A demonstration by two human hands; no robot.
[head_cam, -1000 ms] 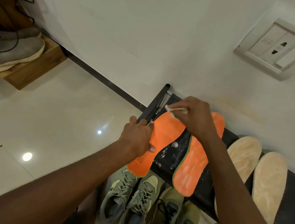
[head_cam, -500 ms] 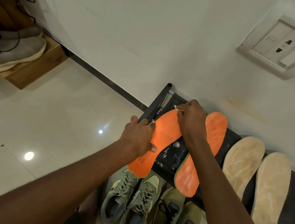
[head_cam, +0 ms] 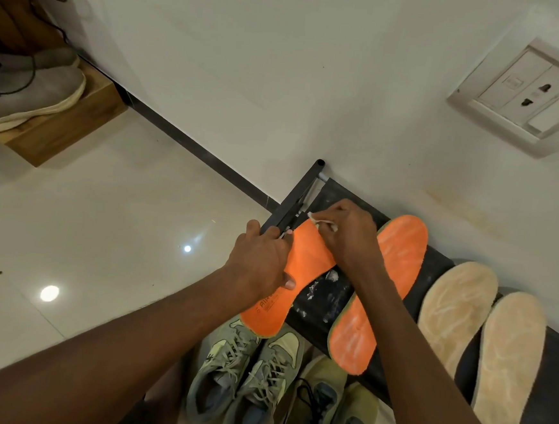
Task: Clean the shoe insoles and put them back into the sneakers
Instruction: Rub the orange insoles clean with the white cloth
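An orange insole [head_cam: 304, 264] lies on the black rack shelf [head_cam: 431, 267], its heel hanging over the front edge. My left hand [head_cam: 261, 260] grips its left side with the thumb on top. My right hand [head_cam: 349, 237] holds a small white brush or cloth [head_cam: 320, 222] against the insole's toe end. A second orange insole [head_cam: 398, 254] lies to the right, partly under my right forearm. Two beige insoles [head_cam: 454, 306] [head_cam: 507, 363] lie further right. A grey-green pair of sneakers [head_cam: 245, 376] and an olive pair [head_cam: 329, 410] stand on the floor below the shelf.
White wall behind the rack carries a switch and socket plate [head_cam: 528, 94]. At far left a wooden shelf [head_cam: 60, 127] holds grey shoes [head_cam: 30, 91] and a black cable. Glossy white floor tiles [head_cam: 102, 231] spread out to the left. White flecks [head_cam: 325, 289] lie on the shelf between the orange insoles.
My right hand has moved back and forth over the toe end of the orange insole with the white tool. My left hand has stayed holding the insole in place.
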